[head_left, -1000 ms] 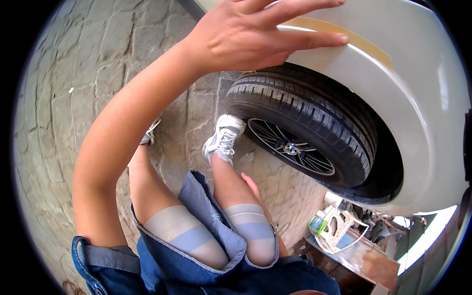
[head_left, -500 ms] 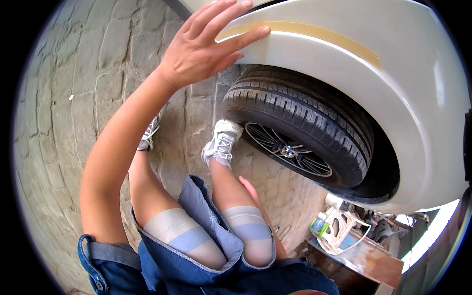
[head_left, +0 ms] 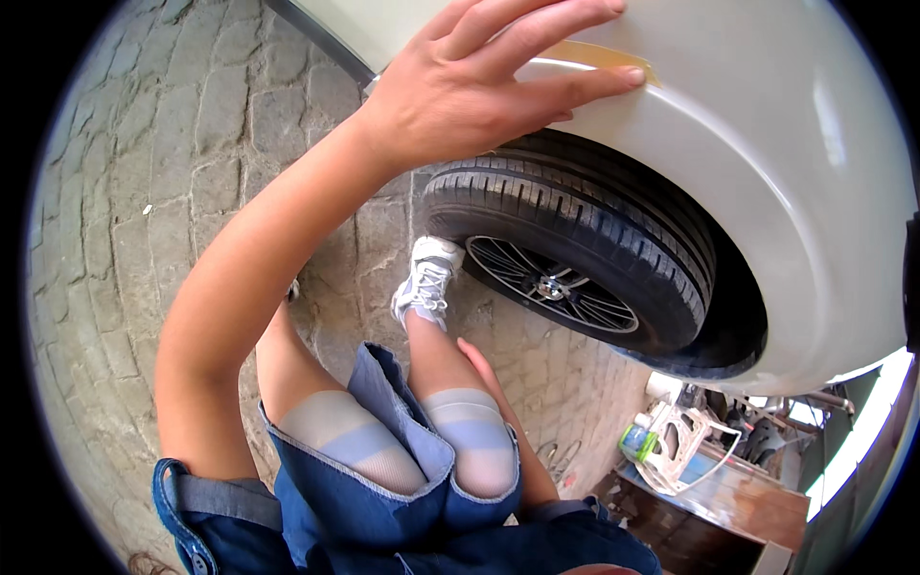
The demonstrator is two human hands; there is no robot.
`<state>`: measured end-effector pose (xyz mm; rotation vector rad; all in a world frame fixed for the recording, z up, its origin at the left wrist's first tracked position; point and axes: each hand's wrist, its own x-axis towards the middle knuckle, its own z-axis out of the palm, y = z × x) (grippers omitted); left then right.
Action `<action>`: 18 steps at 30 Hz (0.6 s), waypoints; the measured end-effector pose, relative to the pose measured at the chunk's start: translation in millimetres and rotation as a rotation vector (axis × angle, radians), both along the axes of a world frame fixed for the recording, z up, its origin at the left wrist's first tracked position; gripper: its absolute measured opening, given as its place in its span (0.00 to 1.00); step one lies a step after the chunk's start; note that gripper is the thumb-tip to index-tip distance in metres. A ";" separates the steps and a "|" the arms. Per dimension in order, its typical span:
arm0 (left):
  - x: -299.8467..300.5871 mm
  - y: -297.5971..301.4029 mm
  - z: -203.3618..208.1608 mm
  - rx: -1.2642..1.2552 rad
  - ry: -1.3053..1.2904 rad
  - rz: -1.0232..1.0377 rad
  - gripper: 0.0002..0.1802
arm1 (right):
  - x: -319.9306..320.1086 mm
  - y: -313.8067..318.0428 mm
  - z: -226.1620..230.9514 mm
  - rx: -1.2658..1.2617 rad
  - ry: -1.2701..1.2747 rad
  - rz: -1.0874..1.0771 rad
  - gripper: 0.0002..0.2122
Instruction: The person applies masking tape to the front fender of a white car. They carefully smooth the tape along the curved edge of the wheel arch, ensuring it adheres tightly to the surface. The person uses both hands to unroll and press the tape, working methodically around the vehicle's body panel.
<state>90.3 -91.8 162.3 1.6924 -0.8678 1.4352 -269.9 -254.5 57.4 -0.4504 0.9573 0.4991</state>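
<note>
Across the upper middle, my left hand lies with fingers spread on the white car fender. One outstretched fingertip touches the end of a strip of tan masking tape, which follows the raised edge above the wheel arch; the hand covers much of the strip. Below the arch is the black tire with its dark spoked rim. My right hand rests low beside my right shin. The leg hides most of it, and the part that shows looks stretched out, with nothing visible in it.
Stone paving spreads to the left. My white sneaker stands close against the tire. At the lower right, a wooden cabinet bears a white plastic frame, a green-and-clear container and assorted clutter.
My left hand has slid right along the fender, its fingertip now at the tape's right end. The view has shifted slightly. My right hand stays by the leg.
</note>
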 end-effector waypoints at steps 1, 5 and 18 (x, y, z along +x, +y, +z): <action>-2.7 1.5 2.1 0.012 0.006 0.016 0.27 | 0.6 1.9 -0.3 0.004 -0.008 0.014 0.17; -16.7 4.5 13.1 0.066 0.039 0.066 0.27 | 4.1 6.6 -0.8 -0.089 -0.070 0.058 0.18; -107.6 76.9 11.8 0.282 0.622 0.144 0.37 | -44.6 23.2 64.6 -0.626 -0.372 0.227 0.21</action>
